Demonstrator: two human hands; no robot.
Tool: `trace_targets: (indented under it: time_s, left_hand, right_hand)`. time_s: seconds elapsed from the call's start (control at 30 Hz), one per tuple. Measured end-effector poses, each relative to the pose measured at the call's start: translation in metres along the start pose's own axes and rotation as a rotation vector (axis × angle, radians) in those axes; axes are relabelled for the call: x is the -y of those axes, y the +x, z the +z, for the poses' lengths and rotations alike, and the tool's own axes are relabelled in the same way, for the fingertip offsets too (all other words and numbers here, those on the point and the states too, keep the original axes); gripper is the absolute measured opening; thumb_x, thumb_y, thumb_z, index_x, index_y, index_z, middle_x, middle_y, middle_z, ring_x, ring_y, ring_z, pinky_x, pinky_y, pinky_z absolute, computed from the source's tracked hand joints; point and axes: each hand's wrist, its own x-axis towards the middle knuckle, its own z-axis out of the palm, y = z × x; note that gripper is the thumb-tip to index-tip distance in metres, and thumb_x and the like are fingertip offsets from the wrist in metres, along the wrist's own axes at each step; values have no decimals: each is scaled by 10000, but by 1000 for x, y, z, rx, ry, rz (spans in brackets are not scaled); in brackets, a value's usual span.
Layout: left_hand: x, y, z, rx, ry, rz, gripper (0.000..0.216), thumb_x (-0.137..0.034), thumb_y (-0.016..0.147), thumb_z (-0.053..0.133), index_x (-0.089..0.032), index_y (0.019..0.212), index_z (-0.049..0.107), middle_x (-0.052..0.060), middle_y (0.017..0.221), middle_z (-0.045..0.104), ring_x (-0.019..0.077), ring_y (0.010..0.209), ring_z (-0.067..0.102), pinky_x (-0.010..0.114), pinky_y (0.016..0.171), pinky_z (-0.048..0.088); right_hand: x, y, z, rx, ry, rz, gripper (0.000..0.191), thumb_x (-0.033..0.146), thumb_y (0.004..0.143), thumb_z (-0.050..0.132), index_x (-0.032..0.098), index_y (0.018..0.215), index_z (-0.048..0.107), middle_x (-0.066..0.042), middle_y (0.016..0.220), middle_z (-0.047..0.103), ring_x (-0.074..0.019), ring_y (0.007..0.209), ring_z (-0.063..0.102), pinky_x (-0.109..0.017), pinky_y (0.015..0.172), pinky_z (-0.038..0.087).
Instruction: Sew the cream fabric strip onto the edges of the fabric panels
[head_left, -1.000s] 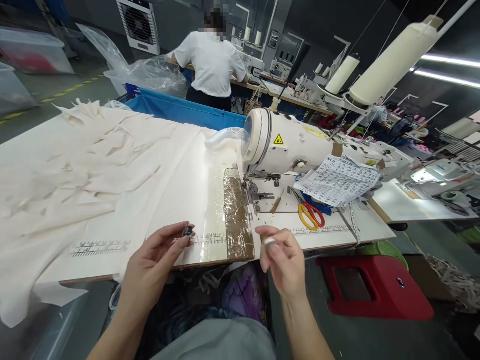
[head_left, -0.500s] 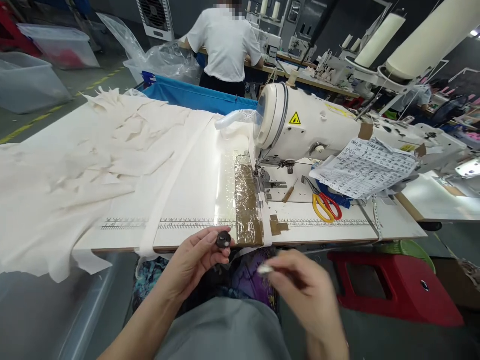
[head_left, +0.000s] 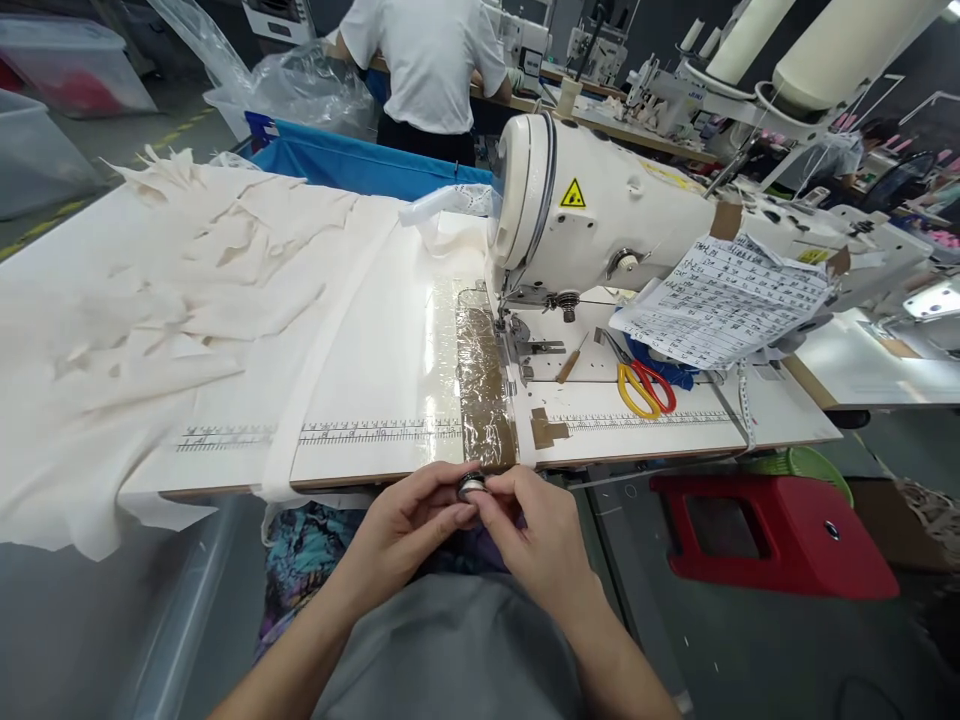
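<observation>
My left hand [head_left: 409, 525] and my right hand [head_left: 536, 535] meet just below the front edge of the sewing table [head_left: 675, 440], over my lap. Between their fingertips sits a small round metal bobbin case [head_left: 472, 487], dark with a silvery rim. Both hands pinch it, thumbs and forefingers closed on it. The white sewing machine [head_left: 600, 215] stands on the table behind, its needle area above a strip of taped brown plate [head_left: 484, 405].
Cream fabric pieces [head_left: 150, 310] cover the left of the table. Yellow and red scissors [head_left: 645, 388] and a printed sheet [head_left: 720, 300] lie under the machine arm. A red stool [head_left: 772, 535] stands at right. A person in a white shirt [head_left: 431, 60] works behind a blue bin [head_left: 352, 165].
My right hand has come left with a small pale part and joined my left hand on the round case. Both hands have dropped from over the table edge down toward my lap.
</observation>
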Motion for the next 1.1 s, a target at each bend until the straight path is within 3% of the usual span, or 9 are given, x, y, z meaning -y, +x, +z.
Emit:
trace_targets:
  time_s: [0.17,0.7,0.83,1.0,1.1]
  left_hand:
    - [6,2,-4,-22,29,7,368,-436,858,725,-194,1135,732,74,919,766,238,822,747,381,808,649]
    - [15,-4,-3,-4,85,33,239,-368,916,675,-217,1091,734,51,895,763,219,831,750,332,786,642]
    - [16,-5,-2,-22,65,35,256,-371,902,695,-203,1090,744,62,955,763,215,806,753,334,774,649]
    - [12,-5,-2,-81,-31,23,247,-351,866,751,-183,1047,756,33,787,773,171,734,757,227,723,634]
    - [7,-6,-2,-105,-96,28,226,-335,849,775,-185,1018,759,34,831,787,147,702,753,198,710,627]
  right_hand:
    - [0,-1,-2,67,-11,-98,172,215,1032,479,201,949,629,-41,789,684,-169,695,646,-270,642,484]
    - [1,7,2,-15,54,-64,170,187,995,511,201,879,635,-34,795,698,-158,709,647,-258,663,484]
    - [-1,8,3,-57,21,-33,182,178,982,516,200,833,619,-13,728,650,-142,640,594,-248,616,444]
    - [0,1,4,-62,100,1,178,178,962,530,192,800,601,14,694,606,-108,573,539,-216,561,409]
    - [-3,-3,5,-45,122,41,189,173,957,508,193,783,581,34,657,548,-98,540,490,-210,524,371]
